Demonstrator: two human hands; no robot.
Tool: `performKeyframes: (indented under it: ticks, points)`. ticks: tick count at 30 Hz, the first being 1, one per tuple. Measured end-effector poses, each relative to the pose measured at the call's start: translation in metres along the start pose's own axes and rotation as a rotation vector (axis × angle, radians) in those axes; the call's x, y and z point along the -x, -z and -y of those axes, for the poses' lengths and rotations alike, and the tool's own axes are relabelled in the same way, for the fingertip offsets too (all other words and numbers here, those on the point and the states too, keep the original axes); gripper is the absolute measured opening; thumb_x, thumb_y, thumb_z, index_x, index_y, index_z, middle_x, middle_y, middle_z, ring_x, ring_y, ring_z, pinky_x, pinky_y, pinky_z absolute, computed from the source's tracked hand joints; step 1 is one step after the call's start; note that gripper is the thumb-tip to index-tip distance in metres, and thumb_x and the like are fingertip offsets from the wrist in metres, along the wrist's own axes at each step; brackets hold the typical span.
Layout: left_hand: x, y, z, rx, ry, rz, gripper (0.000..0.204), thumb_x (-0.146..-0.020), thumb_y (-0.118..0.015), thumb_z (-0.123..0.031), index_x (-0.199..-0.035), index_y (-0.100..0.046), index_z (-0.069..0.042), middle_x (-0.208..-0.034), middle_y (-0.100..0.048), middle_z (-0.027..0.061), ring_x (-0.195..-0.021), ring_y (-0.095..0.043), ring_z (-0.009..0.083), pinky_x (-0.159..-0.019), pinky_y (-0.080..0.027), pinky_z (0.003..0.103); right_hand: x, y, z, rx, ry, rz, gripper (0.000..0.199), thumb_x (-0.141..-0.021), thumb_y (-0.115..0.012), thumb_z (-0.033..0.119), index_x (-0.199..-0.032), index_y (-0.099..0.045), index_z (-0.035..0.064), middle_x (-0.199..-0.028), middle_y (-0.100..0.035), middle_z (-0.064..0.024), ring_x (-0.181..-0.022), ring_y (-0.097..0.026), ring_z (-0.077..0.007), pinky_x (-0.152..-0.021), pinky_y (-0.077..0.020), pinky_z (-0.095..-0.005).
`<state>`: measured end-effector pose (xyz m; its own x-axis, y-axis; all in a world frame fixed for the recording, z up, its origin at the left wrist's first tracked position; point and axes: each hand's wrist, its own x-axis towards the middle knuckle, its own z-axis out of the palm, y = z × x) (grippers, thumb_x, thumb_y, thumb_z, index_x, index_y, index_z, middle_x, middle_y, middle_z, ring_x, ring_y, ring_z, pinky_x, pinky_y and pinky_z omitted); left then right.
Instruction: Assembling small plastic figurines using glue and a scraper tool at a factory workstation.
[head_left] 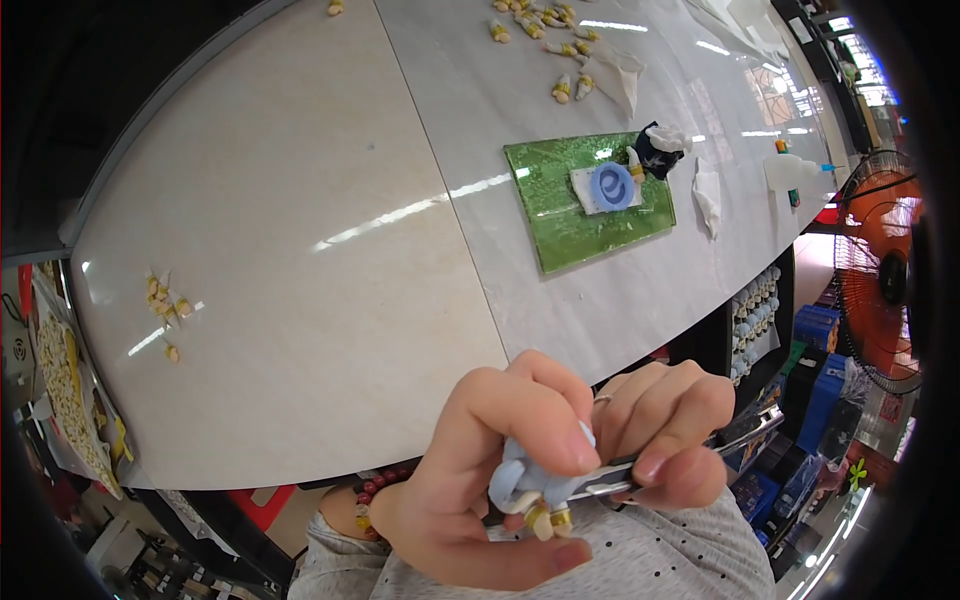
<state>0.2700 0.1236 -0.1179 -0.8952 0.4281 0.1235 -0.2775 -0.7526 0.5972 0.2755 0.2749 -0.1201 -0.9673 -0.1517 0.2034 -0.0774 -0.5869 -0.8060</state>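
— What have the hands got?
— The left hand (490, 470) is curled shut around a small pale-blue figurine (522, 482) with cream and gold feet, thumb pressed on top, close in front of the chest and below the table edge. That grip looks meant to steady the piece

— And the other?
— The right hand (665, 435) is closed on metal tweezers (690, 458), fingers folded over the shaft, the tips laid against the figurine. Held that near, both hands brace each other, I'd judge, for fine work

— Where's everything else?
— On the pale stone table (300, 250) a green cutting mat (590, 200) lies well ahead, carrying a blue round part on a white square (610, 187) and a dark blue piece (660, 152) at its far corner. Loose cream and gold bits (545, 30) are scattered at the far side, a smaller heap (165, 305) sits to the left, and white scraps of tissue (708, 195) lie beside the mat

— Anything off the table?
— An orange fan (880, 280) to the right, and blue crates (820, 390) under it
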Motion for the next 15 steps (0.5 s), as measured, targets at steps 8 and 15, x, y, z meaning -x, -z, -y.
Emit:
performKeyframes:
  ticks: [8,15]
  points:
    - [0.004,0.007,-0.005,0.172,0.217,0.038,0.059,-0.069,-0.052,0.005,-0.120,-0.023,-0.006,-0.104,-0.033,0.0075,-0.073,-0.039,0.0087,-0.068,-0.035,0.022,-0.029,0.050,0.049,0.969,0.467,-0.488,0.033,-0.074,-0.060,0.013,-0.101,-0.048,0.0014,-0.074,-0.052,-0.0075,-0.061,-0.045,-0.0088,-0.045,-0.0334,-0.0191]
    - [0.005,-0.004,-0.012,0.244,0.336,-0.153,0.059,-0.059,-0.054,0.005,-0.112,-0.033,-0.013,-0.111,-0.033,0.0174,-0.055,-0.040,0.0131,-0.046,-0.030,0.023,-0.064,0.129,0.076,1.981,0.135,-0.286,0.031,-0.075,-0.052,0.000,-0.105,-0.053,0.0077,-0.093,-0.056,-0.0133,-0.079,-0.054,-0.0215,-0.069,-0.0419,-0.0292]
